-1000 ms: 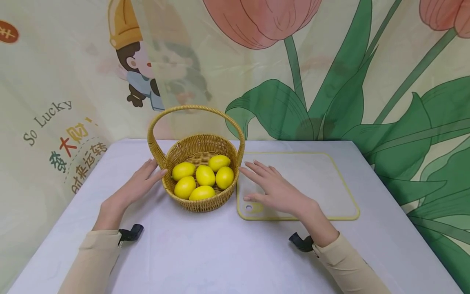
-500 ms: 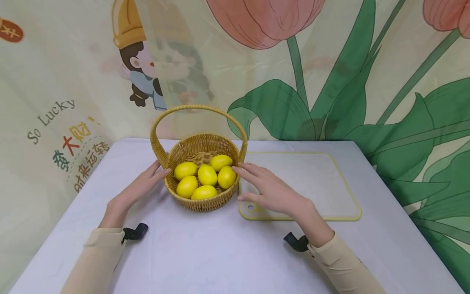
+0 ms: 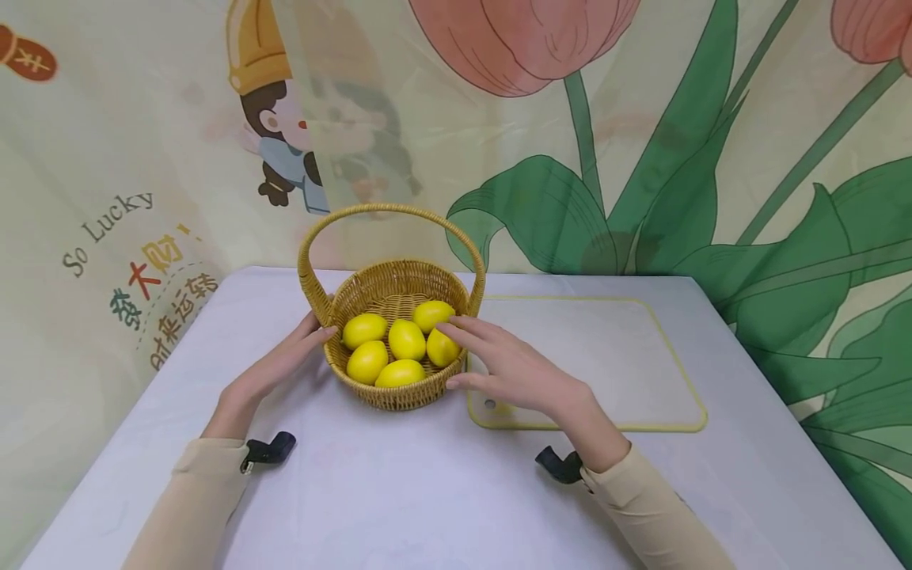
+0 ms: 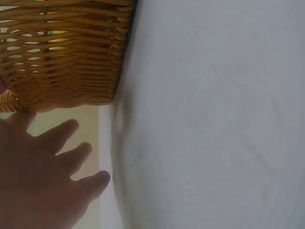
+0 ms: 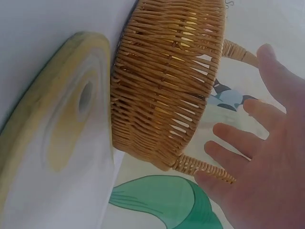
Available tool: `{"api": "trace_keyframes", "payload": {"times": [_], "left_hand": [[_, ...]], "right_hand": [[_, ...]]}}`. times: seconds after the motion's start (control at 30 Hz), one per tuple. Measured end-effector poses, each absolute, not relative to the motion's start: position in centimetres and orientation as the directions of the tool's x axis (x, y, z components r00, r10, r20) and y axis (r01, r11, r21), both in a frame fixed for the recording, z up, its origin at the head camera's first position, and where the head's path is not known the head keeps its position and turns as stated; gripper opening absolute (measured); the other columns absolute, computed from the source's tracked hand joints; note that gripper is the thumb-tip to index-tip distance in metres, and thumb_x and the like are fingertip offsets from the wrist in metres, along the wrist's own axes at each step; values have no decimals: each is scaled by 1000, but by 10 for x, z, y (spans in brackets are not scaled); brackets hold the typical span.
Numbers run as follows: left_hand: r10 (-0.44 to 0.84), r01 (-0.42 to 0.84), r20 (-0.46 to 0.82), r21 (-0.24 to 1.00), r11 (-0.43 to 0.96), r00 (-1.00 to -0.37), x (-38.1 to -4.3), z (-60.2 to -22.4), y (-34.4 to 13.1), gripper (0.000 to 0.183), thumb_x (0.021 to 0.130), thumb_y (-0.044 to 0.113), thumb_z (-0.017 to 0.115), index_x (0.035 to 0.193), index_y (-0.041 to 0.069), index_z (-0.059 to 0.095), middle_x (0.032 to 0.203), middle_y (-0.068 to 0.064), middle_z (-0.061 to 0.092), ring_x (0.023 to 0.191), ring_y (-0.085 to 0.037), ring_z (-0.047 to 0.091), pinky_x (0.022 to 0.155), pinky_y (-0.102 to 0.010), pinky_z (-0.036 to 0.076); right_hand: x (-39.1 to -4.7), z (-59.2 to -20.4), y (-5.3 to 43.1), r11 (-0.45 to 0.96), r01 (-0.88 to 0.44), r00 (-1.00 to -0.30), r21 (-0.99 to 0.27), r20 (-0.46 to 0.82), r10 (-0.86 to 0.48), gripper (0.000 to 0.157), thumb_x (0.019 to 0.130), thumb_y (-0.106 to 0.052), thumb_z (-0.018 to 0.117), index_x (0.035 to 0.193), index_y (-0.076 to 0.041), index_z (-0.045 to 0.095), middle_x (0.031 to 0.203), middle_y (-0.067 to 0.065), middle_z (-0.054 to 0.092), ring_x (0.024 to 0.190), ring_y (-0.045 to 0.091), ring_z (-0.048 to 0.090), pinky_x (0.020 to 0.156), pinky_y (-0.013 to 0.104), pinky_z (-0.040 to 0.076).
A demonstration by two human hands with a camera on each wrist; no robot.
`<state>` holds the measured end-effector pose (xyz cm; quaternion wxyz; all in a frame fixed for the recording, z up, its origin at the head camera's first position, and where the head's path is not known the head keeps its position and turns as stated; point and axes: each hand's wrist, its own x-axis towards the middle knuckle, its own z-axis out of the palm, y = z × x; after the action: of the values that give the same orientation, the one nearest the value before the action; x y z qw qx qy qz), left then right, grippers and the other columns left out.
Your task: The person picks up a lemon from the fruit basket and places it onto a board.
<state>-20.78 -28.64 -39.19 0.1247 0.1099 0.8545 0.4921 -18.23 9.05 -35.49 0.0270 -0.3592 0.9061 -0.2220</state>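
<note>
A round wicker basket with a tall arched handle stands on the table, several yellow lemons lying in its front half. At its left side is my left hand, thumb at the rim by the handle's foot, the other fingers partly hidden behind the basket. The left wrist view shows those fingers spread, close to the woven wall. My right hand reaches over the right rim with fingers extended, its fingertips overlapping the rightmost lemon. Spread fingers also show in the right wrist view, beside the basket wall.
A white cutting board with a yellow-green edge lies flat right of the basket, partly under the right forearm in the head view. A white cloth covers the table. Behind it hangs a printed curtain.
My right hand has moved left, from beside the basket to over its rim and the rightmost lemon. My left hand has come closer to the basket's left side. The view has shifted slightly.
</note>
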Motion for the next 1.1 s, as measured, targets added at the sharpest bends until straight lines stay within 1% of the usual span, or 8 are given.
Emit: {"api": "trace_keyframes", "payload": {"times": [0.1,0.2,0.33,0.47,0.6,0.77,0.9,1.1], "left_hand": [[318,72,-95,878,474,-943,-209,-393,-285,77,106,46,40,160,23,-10,169,1,-9,155,-27,-11,121,-65,-1],[318,64,-99,884,464,-943,-210,-394,-285,76,106,46,40,159,27,-10,169,3,-9,155,-26,-12,122,-64,-2],[320,58,-102,889,455,-942,-209,-395,-285,76,105,46,40,159,30,-11,168,3,-10,155,-26,-13,121,-65,-3],[328,68,-92,893,444,-940,-208,-394,-286,77,106,46,40,159,26,-11,169,2,-10,155,-27,-12,121,-66,-1],[348,62,-92,912,405,-933,-209,-395,-286,76,106,44,40,160,27,-11,169,-2,-7,156,-31,-2,121,-65,9],[366,45,-100,929,367,-925,-211,-400,-286,72,106,44,39,159,35,-10,169,-9,-2,153,-35,14,118,-63,25],[364,37,-108,929,368,-925,-211,-402,-285,71,106,46,39,158,39,-10,169,-11,1,151,-37,22,116,-61,31],[354,24,-116,930,366,-928,-211,-400,-286,73,106,46,39,159,33,-10,168,-13,3,148,-38,27,113,-59,36]], "right_hand": [[-184,-354,86,635,-640,-738,-433,113,-666,74,93,-62,56,156,-43,22,163,-5,29,150,20,30,121,48,31],[-186,-352,82,631,-630,-740,-452,105,-664,73,93,-62,56,155,-44,21,163,-6,28,150,19,30,121,48,31],[-187,-352,76,627,-622,-740,-470,90,-666,73,94,-60,57,156,-42,23,163,-7,29,150,19,31,120,47,33],[-189,-353,70,619,-614,-740,-490,83,-667,73,94,-55,59,156,-40,25,163,-8,29,150,17,29,120,46,32],[-192,-353,64,608,-610,-739,-508,89,-668,72,95,-51,62,156,-42,25,163,-9,29,150,15,29,120,47,32],[-196,-354,57,610,-613,-733,-502,73,-676,72,95,-50,61,156,-41,24,163,-6,28,150,17,30,120,47,33],[-198,-356,54,619,-614,-734,-489,64,-676,71,96,-50,60,157,-38,25,163,-4,29,149,19,31,120,47,32],[-201,-359,47,618,-625,-727,-477,68,-683,70,96,-50,60,157,-36,27,162,-3,31,148,19,33,119,46,34]]}}
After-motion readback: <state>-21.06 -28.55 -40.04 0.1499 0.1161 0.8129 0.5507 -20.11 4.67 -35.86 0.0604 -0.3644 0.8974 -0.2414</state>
